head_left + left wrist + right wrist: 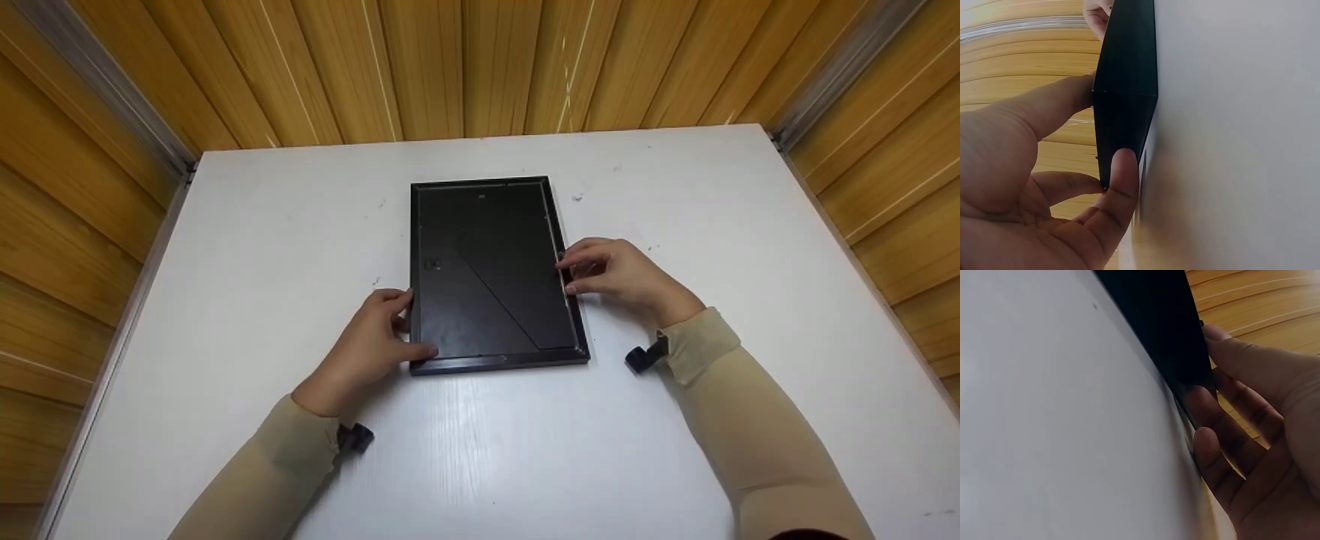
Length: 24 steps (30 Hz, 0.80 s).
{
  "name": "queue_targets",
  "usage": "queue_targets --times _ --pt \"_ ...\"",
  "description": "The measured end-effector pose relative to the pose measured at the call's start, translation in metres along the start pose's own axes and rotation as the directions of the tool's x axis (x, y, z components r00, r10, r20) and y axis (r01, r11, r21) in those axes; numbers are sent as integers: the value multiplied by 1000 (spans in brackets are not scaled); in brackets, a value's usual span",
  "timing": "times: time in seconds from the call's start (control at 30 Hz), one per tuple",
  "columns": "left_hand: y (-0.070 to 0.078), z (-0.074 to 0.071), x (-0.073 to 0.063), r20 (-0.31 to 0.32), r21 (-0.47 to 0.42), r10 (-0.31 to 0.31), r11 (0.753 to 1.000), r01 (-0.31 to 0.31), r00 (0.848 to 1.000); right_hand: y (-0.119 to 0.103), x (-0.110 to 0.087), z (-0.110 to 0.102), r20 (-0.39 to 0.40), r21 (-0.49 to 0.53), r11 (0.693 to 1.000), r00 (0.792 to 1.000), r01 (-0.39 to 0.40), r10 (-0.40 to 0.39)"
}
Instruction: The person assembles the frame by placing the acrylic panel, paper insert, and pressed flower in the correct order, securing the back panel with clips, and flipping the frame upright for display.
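While the frame [499,364] holds a black panel [491,270], the left hand [371,335] and right hand [621,274] pinch its sides.

Head cam looks down fr. above; wrist cams [640,360], v. close, share frame [491,274].

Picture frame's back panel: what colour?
Black back panel, best seen in the head view.
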<state>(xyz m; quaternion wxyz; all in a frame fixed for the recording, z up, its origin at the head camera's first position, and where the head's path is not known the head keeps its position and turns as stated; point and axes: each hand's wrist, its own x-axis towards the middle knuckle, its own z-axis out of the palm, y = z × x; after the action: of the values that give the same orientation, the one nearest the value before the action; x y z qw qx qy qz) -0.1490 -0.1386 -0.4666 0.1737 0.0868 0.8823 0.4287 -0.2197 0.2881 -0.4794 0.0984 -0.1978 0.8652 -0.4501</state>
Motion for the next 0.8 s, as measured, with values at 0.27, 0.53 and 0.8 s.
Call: queue_targets --times 0.27,0.53,0.8 --pt "2 -1 0 -1 -1 6 1000 -6 1000 -1 -1 1 -29 -29 999 999 37 -38" --pt "3 -2 1 14 4 -1 1000 1 1000 -13 -2 0 -4 -178 969 985 170 -173" --pt "2 0 1 24 -8 -6 1000 6 1000 -36 0 2 52 -407 898 986 165 -158"
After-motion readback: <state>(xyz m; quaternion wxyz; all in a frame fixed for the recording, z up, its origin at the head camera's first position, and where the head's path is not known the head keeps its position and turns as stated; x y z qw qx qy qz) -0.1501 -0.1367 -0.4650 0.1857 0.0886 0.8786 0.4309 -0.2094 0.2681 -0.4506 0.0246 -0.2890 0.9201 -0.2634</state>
